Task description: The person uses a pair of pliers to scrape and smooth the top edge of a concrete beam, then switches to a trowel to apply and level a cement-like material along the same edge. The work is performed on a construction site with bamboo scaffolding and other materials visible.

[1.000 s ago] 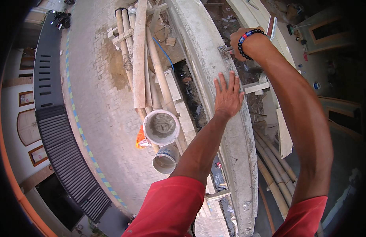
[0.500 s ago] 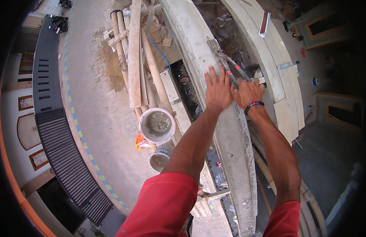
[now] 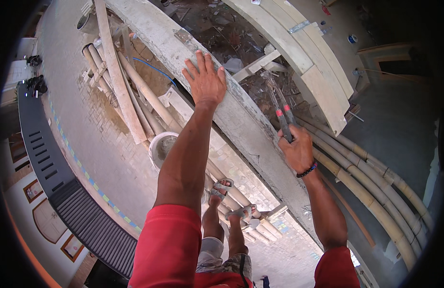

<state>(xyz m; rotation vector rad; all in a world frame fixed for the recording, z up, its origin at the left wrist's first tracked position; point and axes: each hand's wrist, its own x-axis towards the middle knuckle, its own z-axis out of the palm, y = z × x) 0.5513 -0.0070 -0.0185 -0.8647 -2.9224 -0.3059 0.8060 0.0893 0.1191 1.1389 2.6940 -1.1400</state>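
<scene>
A rough grey concrete beam (image 3: 246, 126) runs slantwise before me. My left hand (image 3: 206, 82) lies flat on its top, fingers spread, holding nothing. On the beam's right side, my right hand (image 3: 297, 150) is closed round the dark handles of long-handled pincers (image 3: 275, 98) with pink-red bands. The handles stand slightly apart, and the pincers' jaws point away from me over the rubble, apart from the beam. What the jaws hold, if anything, is too small to tell.
Bamboo poles (image 3: 370, 180) lie on the right. A curved pale concrete edge (image 3: 322, 91) stands beyond the debris. To the left are a bucket of grey mix (image 3: 155, 150), a long plank (image 3: 117, 72) and more poles. My sandalled feet (image 3: 241, 212) stand on bamboo poles below.
My right hand has drawn the pincers back and right, off the beam. My left hand has parted from it and rests further left on the beam. The view has turned, bringing my feet in.
</scene>
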